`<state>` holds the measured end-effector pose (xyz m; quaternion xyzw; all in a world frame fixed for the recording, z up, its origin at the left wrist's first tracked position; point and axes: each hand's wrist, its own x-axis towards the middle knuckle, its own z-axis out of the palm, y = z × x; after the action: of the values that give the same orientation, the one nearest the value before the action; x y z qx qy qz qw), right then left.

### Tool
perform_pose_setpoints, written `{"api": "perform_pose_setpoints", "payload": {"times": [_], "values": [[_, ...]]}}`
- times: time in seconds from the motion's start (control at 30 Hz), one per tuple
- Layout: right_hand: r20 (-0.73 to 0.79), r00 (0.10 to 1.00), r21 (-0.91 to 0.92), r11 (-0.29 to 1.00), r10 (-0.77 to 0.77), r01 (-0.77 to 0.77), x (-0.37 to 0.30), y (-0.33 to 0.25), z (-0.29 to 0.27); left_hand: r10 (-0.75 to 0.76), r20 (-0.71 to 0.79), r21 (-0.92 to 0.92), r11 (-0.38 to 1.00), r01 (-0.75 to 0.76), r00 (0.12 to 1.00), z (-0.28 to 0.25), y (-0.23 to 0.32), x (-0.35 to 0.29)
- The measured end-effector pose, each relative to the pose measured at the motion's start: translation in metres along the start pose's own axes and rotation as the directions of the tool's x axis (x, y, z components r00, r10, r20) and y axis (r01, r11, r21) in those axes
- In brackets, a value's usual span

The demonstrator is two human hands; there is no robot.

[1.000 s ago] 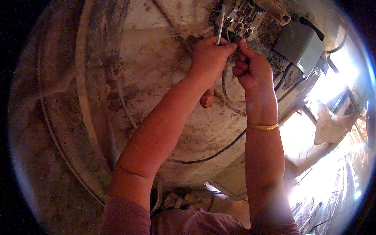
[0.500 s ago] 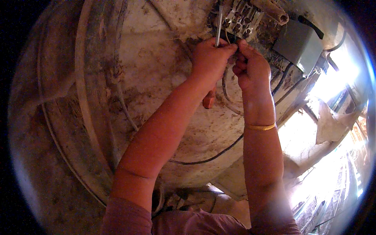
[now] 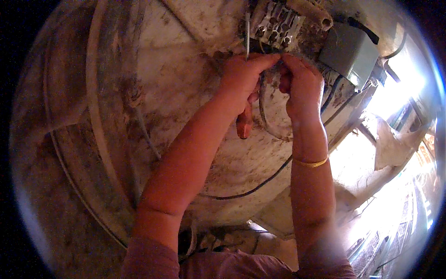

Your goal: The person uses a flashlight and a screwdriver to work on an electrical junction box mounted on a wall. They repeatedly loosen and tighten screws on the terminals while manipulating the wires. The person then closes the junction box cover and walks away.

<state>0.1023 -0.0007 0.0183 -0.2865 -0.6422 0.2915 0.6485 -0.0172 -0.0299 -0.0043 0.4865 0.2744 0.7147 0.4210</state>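
Observation:
My left hand (image 3: 238, 80) is closed around a screwdriver. Its orange-red handle (image 3: 244, 123) sticks out below the palm, and its thin metal shaft (image 3: 248, 35) points up past the knuckles. Thumb and forefinger of that hand reach toward my right hand (image 3: 304, 88), whose fingers are curled in a pinch; what lies between the fingertips is hidden. Just above both hands is a dirty terminal block (image 3: 277, 27) with several metal contacts and screws. A short thin wire (image 3: 261, 47) shows below it, and a grey cable (image 3: 263, 109) loops down behind the hands.
Right of the terminal block is a grey box (image 3: 349, 52), with dark cables (image 3: 332, 95) below it. A broken pipe end (image 3: 320, 17) juts out above. A black cable (image 3: 253, 189) curves across the stained wall (image 3: 186, 69). Bright light enters at the right.
The view has shifted slightly. Both hands sit a little lower under the terminal block. The screwdriver has moved left, and more of its handle shows below my left hand.

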Motion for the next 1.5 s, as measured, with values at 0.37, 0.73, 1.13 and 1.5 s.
{"api": "perform_pose_setpoints", "payload": {"times": [0.37,0.73,1.13,1.5], "values": [[0.155,0.737,-0.282,0.686,-0.658,0.671,0.006,-0.009,-0.028,-0.113,0.183,-0.257,0.953,0.158,0.977,0.009,-0.001,0.007],[0.452,0.72,-0.511,0.508,-0.526,0.693,0.018,-0.021,-0.043,-0.202,0.086,-0.168,0.962,0.214,0.976,0.008,0.001,0.008],[0.296,0.867,-0.663,0.566,-0.402,0.489,0.005,-0.007,-0.03,-0.063,0.139,-0.2,0.976,0.091,0.988,0.0,-0.023,0.033],[0.532,0.64,-0.772,-0.007,-0.555,0.636,0.02,-0.012,-0.028,-0.113,0.021,-0.16,0.98,0.115,0.993,0.014,-0.005,0.011]]}}
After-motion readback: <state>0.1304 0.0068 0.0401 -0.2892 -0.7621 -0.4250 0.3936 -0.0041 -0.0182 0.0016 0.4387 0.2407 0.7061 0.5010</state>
